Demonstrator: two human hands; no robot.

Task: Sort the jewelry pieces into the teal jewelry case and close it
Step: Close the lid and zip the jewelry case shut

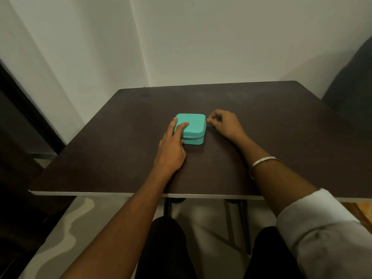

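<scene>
The teal jewelry case [191, 128] sat closed near the middle of the dark table [261, 127], lid down, between the person's two hands. The left hand [172, 146] lay against its left side, straight fingers spread flat over the lid and pressing on it. The right hand [224, 123] rested on the table just beside the case's far right corner, its fingers curled and its fingertips pinching something small at that corner, too small to identify. A silver bangle [261, 164] circled the right forearm, above a rolled white sleeve [326, 228]. The table stood against a pale wall [221, 37], with a dark chair back [352, 83] at its right.
</scene>
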